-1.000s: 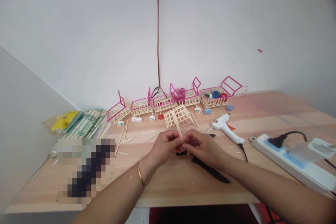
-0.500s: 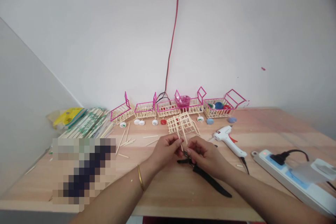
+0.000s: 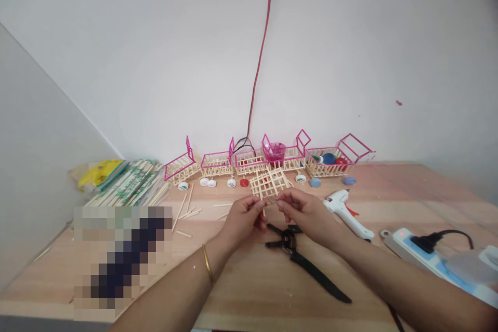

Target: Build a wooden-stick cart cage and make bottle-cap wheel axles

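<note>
Both hands hold a small lattice frame [image 3: 268,181] built of pale wooden sticks, raised above the table in front of the row of finished carts. My left hand [image 3: 246,218] pinches a stick at its near left side, thumb against fingers. On the near right side, my right hand [image 3: 301,212] grips another stick between thumb and index finger. Below the hands lies a black-handled cutter [image 3: 288,243] with its jaws spread. The fingers hide the near ends of the sticks.
Several stick carts with pink rims [image 3: 218,156] and bottle-cap wheels line the wall. A white glue gun [image 3: 348,212] and a power strip [image 3: 420,254] lie at right. Wrapped chopsticks [image 3: 124,184], a yellow packet [image 3: 99,174] and loose sticks [image 3: 189,212] lie at left.
The lattice frame has tilted, its grid turned more toward me. My right hand has moved slightly up and away from the cutter, which now shows more fully. The view has shifted slightly.
</note>
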Available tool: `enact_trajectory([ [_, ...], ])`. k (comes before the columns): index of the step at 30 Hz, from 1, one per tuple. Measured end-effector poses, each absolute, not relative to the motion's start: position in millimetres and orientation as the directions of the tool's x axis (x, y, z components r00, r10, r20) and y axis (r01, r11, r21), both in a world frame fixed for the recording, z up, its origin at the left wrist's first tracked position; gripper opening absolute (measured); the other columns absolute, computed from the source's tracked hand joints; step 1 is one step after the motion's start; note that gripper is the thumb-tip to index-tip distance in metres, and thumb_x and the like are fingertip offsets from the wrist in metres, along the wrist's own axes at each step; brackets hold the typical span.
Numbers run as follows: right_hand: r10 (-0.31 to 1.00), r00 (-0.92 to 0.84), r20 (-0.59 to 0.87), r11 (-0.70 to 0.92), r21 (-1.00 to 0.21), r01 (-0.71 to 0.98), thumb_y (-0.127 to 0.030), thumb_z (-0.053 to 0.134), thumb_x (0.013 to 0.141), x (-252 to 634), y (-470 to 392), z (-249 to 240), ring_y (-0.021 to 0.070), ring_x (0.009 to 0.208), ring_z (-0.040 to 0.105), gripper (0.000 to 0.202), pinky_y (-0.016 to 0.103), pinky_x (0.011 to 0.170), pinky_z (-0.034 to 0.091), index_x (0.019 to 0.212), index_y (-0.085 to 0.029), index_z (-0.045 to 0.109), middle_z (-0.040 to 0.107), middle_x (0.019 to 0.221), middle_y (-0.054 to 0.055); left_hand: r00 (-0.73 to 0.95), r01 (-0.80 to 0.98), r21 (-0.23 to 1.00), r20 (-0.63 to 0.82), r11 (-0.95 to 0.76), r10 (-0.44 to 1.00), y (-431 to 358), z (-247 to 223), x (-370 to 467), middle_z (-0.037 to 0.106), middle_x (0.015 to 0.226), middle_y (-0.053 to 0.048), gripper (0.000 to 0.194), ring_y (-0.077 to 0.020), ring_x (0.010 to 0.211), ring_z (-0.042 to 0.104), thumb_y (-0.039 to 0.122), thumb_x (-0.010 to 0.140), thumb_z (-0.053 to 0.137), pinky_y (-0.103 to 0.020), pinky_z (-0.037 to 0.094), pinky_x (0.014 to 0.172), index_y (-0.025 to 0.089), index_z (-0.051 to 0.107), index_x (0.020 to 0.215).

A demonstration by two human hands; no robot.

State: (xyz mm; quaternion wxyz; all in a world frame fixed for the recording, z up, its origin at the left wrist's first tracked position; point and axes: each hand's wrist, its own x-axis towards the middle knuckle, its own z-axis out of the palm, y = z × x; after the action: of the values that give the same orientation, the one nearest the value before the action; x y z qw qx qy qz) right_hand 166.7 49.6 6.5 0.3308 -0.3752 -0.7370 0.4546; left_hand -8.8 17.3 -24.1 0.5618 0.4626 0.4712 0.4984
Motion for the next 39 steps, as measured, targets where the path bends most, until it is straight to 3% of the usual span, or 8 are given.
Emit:
enact_trajectory([
  [9, 0.879, -0.445, 0.174, 0.31, -0.917, 0.253, -0.048, 0.055, 0.083, 165, 61, -3, 0.0119, 0.056, 0.057, 0.029, 0.025, 0.053, 0.046, 0.09, -0.02, 0.057, 0.059, 0.07, -0.001, 0.061, -0.177, 0.977, -0.111, 0.12, 0.992, 22, -30, -8, 0.058, 0.059, 0.002, 0.033, -0.0072, 0.045, 0.05, 0.045, 0.073, 0.066, -0.02, 0.039, 0.048, 0.013, 0.058, 0.072],
  [16, 0.884, -0.437, 0.164, 0.294, -0.923, 0.247, -0.051, 0.056, 0.082, 166, 59, -2, 0.0123, 0.056, 0.058, 0.032, 0.026, 0.053, 0.048, 0.09, -0.02, 0.057, 0.059, 0.071, -0.001, 0.063, -0.326, 0.927, -0.174, 0.185, 0.983, 25, -31, -10, 0.059, 0.057, 0.002, 0.036, -0.0078, 0.043, 0.05, 0.044, 0.067, 0.072, -0.021, 0.039, 0.045, 0.012, 0.061, 0.079],
  [25, 0.873, -0.454, 0.181, 0.316, -0.918, 0.241, -0.047, 0.054, 0.085, 167, 59, -5, 0.0116, 0.056, 0.058, 0.027, 0.025, 0.054, 0.048, 0.091, -0.02, 0.057, 0.059, 0.071, -0.001, 0.085, -0.363, 0.91, -0.181, 0.2, 0.98, 28, -37, -12, 0.058, 0.058, 0.002, 0.036, -0.0074, 0.042, 0.051, 0.042, 0.067, 0.073, -0.021, 0.042, 0.045, 0.012, 0.06, 0.079],
  [29, 0.86, -0.47, 0.199, 0.341, -0.909, 0.239, -0.043, 0.053, 0.087, 169, 57, -5, 0.0117, 0.057, 0.058, 0.023, 0.025, 0.055, 0.047, 0.09, -0.021, 0.054, 0.06, 0.071, -0.001, 0.112, -0.272, 0.955, -0.094, 0.121, 0.989, 26, -37, -14, 0.059, 0.06, 0.002, 0.032, -0.007, 0.044, 0.051, 0.042, 0.073, 0.069, -0.02, 0.04, 0.046, 0.012, 0.059, 0.079],
  [33, 0.836, -0.515, 0.192, 0.377, -0.882, 0.283, -0.035, 0.051, 0.088, 175, 55, -1, 0.0132, 0.062, 0.061, 0.018, 0.027, 0.061, 0.049, 0.1, -0.022, 0.047, 0.064, 0.075, -0.001, 0.027, -0.024, 0.998, 0.05, -0.049, 0.998, 20, -28, -16, 0.059, 0.064, 0.002, 0.029, -0.0073, 0.049, 0.053, 0.041, 0.082, 0.059, -0.02, 0.041, 0.051, 0.014, 0.055, 0.075],
  [39, 0.743, -0.659, 0.12, 0.539, -0.69, 0.482, -0.023, 0.047, 0.087, 187, 59, 5, 0.0166, 0.073, 0.063, 0.021, 0.028, 0.066, 0.046, 0.106, -0.022, 0.054, 0.068, 0.081, 0.002, -0.132, 0.255, 0.937, 0.277, -0.237, 0.952, 10, -15, -18, 0.058, 0.058, 0.003, 0.025, -0.0092, 0.057, 0.055, 0.037, 0.088, 0.052, -0.021, 0.043, 0.061, 0.016, 0.054, 0.075],
])
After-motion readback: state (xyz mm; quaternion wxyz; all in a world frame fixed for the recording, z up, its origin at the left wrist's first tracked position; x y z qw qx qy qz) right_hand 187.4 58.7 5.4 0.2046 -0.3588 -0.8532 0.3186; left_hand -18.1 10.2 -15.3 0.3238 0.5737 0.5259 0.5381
